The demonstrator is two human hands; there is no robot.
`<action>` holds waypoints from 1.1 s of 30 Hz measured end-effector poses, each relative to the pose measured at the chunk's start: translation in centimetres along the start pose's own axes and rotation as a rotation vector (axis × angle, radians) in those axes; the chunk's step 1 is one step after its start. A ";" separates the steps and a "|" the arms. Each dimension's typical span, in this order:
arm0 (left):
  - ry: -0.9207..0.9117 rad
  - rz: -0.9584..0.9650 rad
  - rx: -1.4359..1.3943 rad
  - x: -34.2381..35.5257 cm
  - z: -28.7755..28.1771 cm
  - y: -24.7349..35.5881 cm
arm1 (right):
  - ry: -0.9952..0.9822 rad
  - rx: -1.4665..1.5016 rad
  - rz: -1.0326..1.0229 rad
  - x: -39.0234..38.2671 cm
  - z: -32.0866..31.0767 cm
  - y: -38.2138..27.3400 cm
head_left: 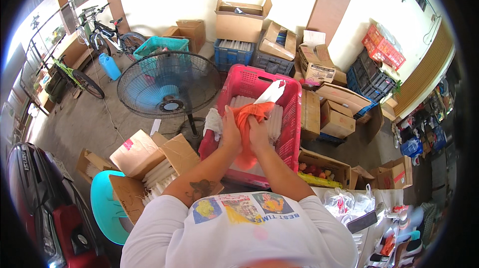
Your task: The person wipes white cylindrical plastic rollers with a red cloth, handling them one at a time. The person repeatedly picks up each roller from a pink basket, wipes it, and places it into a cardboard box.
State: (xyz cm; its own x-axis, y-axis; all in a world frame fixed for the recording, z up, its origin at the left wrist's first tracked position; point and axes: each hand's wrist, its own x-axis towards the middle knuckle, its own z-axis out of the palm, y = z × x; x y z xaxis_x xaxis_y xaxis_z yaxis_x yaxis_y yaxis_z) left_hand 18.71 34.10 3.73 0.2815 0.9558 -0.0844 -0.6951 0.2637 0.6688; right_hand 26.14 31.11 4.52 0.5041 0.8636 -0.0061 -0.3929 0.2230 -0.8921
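We note left hand (230, 132) and right hand (259, 136) closed around an orange bundle (244, 121) above the pink crate (291, 150).

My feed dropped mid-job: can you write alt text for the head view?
The person's left grip and right grip hold a thin orange bag or cloth over a pink crate holding white sticks. A round fan stands left of the crate, with cardboard boxes on both sides.
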 end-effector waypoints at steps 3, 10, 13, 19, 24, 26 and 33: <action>0.199 -0.096 0.279 0.5 -0.4 1.0 | -0.251 0.026 0.049 -0.3 -1.1 0.4; -0.431 -0.190 0.480 2.6 -2.0 7.3 | -0.699 -0.356 0.298 1.2 -3.8 -1.0; -0.407 -0.371 0.216 2.2 -0.9 7.8 | -0.706 -0.401 0.423 2.2 -4.4 -0.3; -0.179 0.025 -0.132 0.3 -5.0 12.2 | -0.551 -0.096 0.515 0.2 -9.2 1.4; -0.004 0.251 -0.022 -5.0 -22.6 20.3 | -0.355 0.127 0.191 0.3 -14.1 0.8; 0.330 0.262 -0.034 -7.9 -31.1 19.8 | -0.247 0.159 0.192 1.2 -15.4 0.8; 0.970 0.067 -0.363 -11.6 -47.8 9.8 | -0.105 0.187 0.182 3.1 -17.9 1.5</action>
State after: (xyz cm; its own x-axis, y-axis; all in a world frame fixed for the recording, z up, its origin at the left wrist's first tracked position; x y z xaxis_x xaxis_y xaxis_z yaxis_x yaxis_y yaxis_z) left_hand -23.01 31.85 -24.04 -0.3073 0.6210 -0.7211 -0.8922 0.0755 0.4453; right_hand 40.86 26.07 -4.91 0.3334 0.9371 -0.1031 -0.6096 0.1309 -0.7818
